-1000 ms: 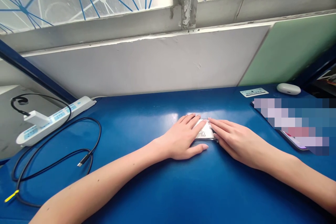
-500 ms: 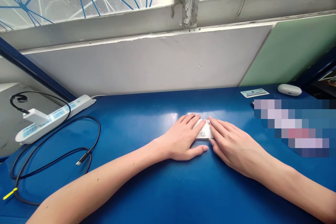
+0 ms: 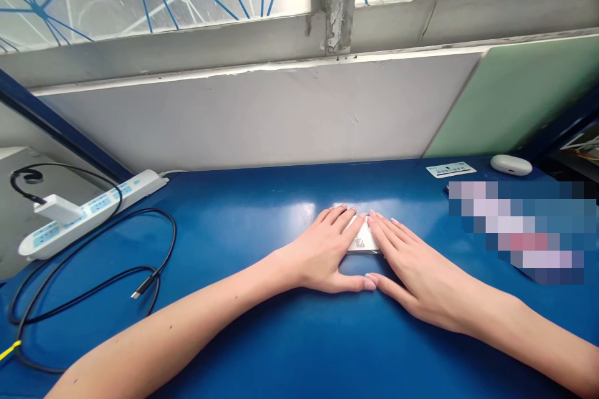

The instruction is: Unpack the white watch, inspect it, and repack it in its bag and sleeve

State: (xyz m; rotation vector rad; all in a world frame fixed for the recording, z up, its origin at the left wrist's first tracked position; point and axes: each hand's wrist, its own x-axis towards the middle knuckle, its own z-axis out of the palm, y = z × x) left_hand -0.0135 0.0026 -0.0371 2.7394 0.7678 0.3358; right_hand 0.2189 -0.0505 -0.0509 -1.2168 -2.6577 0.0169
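Note:
A small flat white rectangular item [image 3: 364,242] with dark printed marks lies on the blue table [image 3: 290,336], partly covered by my fingers; its exact kind cannot be made out. My left hand [image 3: 327,249] rests palm down over its left side, fingers stretched out and the thumb pointing right. Over its right side lies my right hand [image 3: 412,268], also flat, with its fingers extended up and to the left. The two thumb tips touch just in front of the item.
On the left, a white power strip [image 3: 100,207] holds a white charger [image 3: 58,209], with a looped black cable [image 3: 88,283] beside it. A printed card [image 3: 451,169], a white earbud case [image 3: 511,165] and a blurred-out item [image 3: 519,230] lie on the right. A wall panel [image 3: 262,118] stands behind.
My right hand has flattened over the item's right side, and its thumb has moved out to meet the left thumb. The left hand stays nearly where it was. The view has shifted slightly.

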